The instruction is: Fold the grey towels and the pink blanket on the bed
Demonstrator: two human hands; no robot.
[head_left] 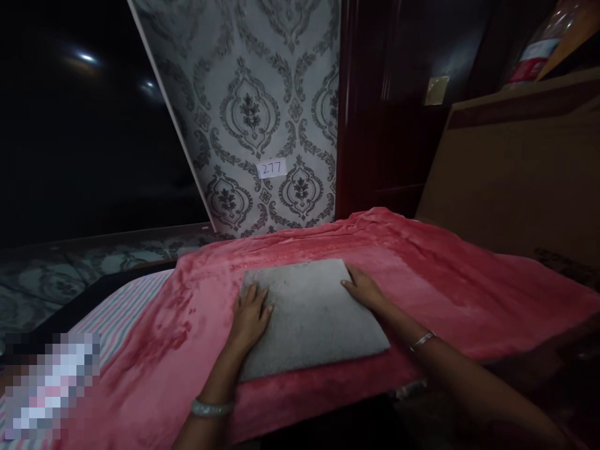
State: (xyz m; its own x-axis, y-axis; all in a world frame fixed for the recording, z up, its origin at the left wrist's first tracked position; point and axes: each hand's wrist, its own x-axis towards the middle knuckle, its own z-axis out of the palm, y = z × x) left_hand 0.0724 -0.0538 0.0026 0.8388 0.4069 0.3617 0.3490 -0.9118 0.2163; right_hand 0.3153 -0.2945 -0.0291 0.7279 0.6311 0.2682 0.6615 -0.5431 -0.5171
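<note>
A grey pillow lies flat in the lower middle of the frame, on a pink blanket spread over a bed. The person's left hand rests palm down on the pillow's left edge, fingers spread and pointing away from the body. The right hand lies on the upper right corner, fingers flat along the edge. Neither hand is closed around anything; both press or rest open on the fabric, with no pinch or grasp to be seen.

The pillow looks soft and light, with a nubbly, towel-like cover that should give good friction and not slip. It probably sags if lifted by one corner, so a hold on two opposite edges, much where the hands now lie, would likely keep it level. Nothing about it seems fragile. The blanket beneath is plush and may slide or bunch up under a push.

A small white tag on the patterned wallpaper, just above the middle of the frame, reads "277" in handwriting. A plastic bottle at the upper right carries a red and white label, too blurred to read. A striped sheet shows at the lower left. Each wrist wears a bracelet.
</note>
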